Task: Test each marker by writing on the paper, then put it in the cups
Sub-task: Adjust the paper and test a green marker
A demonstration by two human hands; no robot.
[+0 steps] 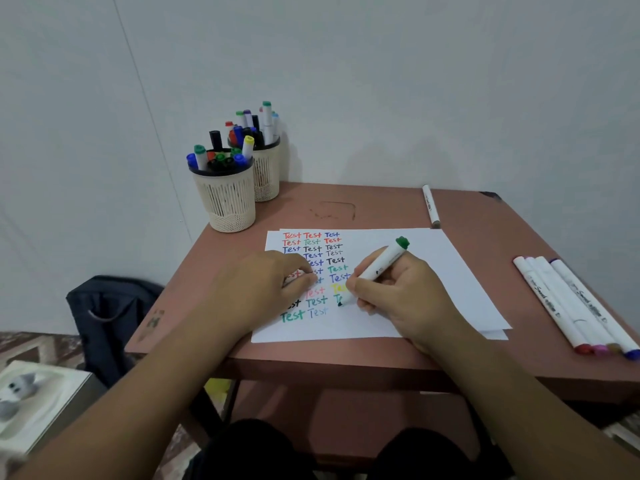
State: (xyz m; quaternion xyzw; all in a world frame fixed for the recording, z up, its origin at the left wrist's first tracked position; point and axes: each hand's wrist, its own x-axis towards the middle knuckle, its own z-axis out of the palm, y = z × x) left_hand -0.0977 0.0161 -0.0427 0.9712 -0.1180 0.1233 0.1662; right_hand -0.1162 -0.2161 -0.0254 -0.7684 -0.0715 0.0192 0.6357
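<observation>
- Table (381, 355): reddish-brown top, scuffed, with a faint rectangular mark on the surface beyond both hands. The far right corner is chipped dark.
- Bag (104, 327): dark blue, on the floor to the left of the left hand, against the table's left edge.
- Wall (415, 81): plain white, behind the table, well beyond both hands.
- Floor (38, 344): patterned tiles, visible at lower left, below the bag.
- White box (41, 403): at lower left, near the left forearm, with a small grey plush figure (15, 393) lying on it; details are blurred.
</observation>
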